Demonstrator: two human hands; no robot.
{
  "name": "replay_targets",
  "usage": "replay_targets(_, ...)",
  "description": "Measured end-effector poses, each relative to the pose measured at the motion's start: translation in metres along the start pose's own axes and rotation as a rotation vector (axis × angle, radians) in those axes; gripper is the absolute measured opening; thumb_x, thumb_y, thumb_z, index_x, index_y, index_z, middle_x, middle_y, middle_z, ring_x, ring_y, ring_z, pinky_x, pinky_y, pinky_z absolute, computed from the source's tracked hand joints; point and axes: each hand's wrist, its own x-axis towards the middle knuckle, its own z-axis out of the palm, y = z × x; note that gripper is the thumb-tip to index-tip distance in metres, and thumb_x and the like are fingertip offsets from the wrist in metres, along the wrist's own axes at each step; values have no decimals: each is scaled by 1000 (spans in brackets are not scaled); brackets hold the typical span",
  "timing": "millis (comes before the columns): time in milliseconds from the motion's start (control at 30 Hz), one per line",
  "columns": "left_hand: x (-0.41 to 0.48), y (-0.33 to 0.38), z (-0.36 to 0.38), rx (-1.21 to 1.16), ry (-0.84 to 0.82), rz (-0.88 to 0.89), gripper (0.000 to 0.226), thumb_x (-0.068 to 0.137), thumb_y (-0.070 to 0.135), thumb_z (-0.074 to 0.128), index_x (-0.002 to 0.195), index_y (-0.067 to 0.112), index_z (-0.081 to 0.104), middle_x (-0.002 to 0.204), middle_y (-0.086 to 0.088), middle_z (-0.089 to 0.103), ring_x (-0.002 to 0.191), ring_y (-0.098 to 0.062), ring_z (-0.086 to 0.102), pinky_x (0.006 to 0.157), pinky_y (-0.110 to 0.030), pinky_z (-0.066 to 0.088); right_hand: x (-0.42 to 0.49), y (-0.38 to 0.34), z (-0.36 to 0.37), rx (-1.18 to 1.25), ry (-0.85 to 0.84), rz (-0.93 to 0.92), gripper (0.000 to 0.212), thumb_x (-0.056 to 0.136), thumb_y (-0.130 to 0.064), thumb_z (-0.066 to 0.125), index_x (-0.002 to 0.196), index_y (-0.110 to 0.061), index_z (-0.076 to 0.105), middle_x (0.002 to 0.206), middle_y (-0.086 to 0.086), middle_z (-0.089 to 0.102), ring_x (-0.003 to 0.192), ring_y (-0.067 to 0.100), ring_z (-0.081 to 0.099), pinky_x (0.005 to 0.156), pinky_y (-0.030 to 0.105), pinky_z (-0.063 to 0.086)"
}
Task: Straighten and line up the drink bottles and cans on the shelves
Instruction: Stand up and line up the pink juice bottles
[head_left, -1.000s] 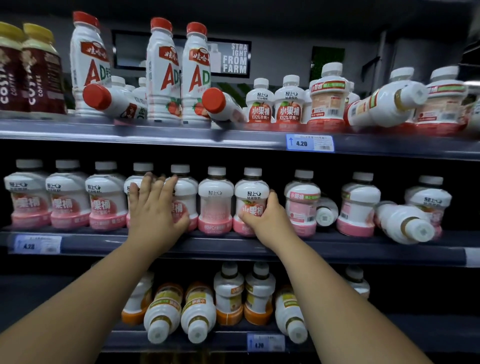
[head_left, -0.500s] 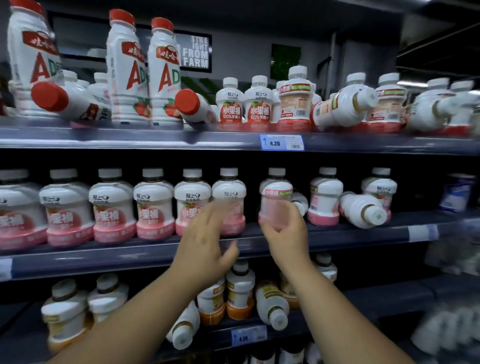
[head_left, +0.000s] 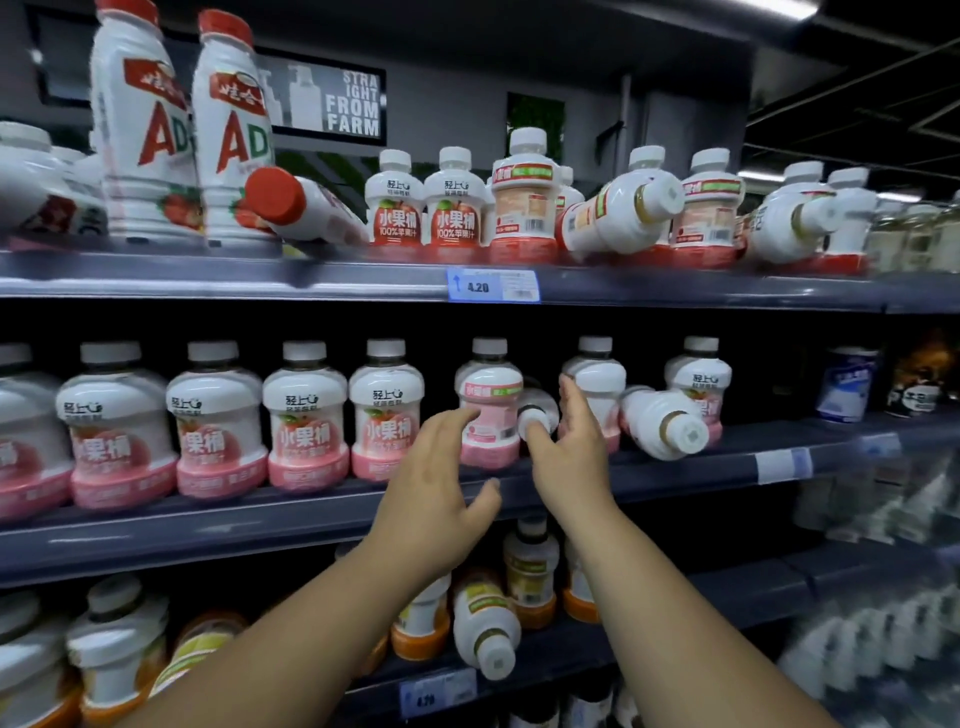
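Bottle (head_left: 537, 409) tipped; right hand (head_left: 569, 454) beside it

**Dim aisle, glaring caps, soft edges**

Light comes from overhead — a ceiling strip (head_left: 789, 11) glows at the upper right, and the white caps along the top shelf (head_left: 260, 283) shine pale. Under that shelf the recess falls to near black. The tall red-capped bottles (head_left: 140, 130) show ghosted, doubled outlines, and the bottles at the lower right (head_left: 883, 639) smear into blur. Shelf edges bow with wide-angle distortion.
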Motion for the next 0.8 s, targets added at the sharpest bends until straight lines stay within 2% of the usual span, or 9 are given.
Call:
replay_targets(67,9,5,14,14,31,-31,74,85,27,68,149,24,29,146,7,36,131,-2,34,104,-20,31,12,-2,-1,-26,-81,-8,68,96,-24,58,156,-24,27,160,-4,31,146,10,28,114,22,22)
replay_targets(233,35,15,45,66,162,-181,84,79,28,73,149,22,26,140,-3,38,123,-17,45,98,-28,41,41,3,1,-81,-324,18,84,94,-42,59,159,-19,11,164,6,19,150,18,18,115,26,17)
replay_targets(333,49,19,57,87,261,-284,87,79,33,75,150,23,25,140,-5,36,119,-25,50,91,-36,47,44,13,-7,-114,-366,-33,92,91,-44,62,159,-18,7,165,4,15,151,17,14,113,22,15)
replay_targets(467,57,16,67,146,212,-460,98,78,42,75,152,25,12,147,-9,35,120,-38,52,86,-42,46,39,26,-23,-153,-390,-105,96,91,-44,63,159,-20,1,167,3,6,152,16,7,120,29,14)
replay_targets(567,59,13,70,208,204,-483,104,76,46,77,152,25,9,145,-10,38,120,-39,53,84,-43,45,38,34,-34,-216,-380,-127,97,91,-48,61,159,-23,-3,167,2,-1,153,15,1,121,30,9)
replay_targets(633,59,11,69,236,190,-490,105,76,47,77,152,25,8,145,-9,38,119,-38,53,83,-42,45,38,39,-38,-254,-337,-129,96,91,-48,62,159,-21,1,167,4,2,153,17,3,120,29,9)
replay_targets(667,60,10,69,249,185,-487,106,76,48,77,152,26,7,145,-8,37,118,-38,54,82,-42,45,38,41,-38,-272,-290,-143,93,89,-47,64,159,-19,9,165,7,11,152,21,10,120,30,14)
replay_targets(733,60,6,67,273,177,-470,107,76,50,76,153,26,6,144,-9,36,116,-38,55,80,-41,46,41,43,-35,-314,-164,-205,78,84,-41,70,149,-15,35,147,11,39,138,30,35,111,35,31)
replay_targets(800,59,4,65,277,172,-457,107,75,52,76,152,26,5,142,-9,36,114,-38,56,80,-42,49,44,39,-30,-362,-137,-217,60,82,-39,71,133,-17,48,127,7,49,119,29,48,95,37,43)
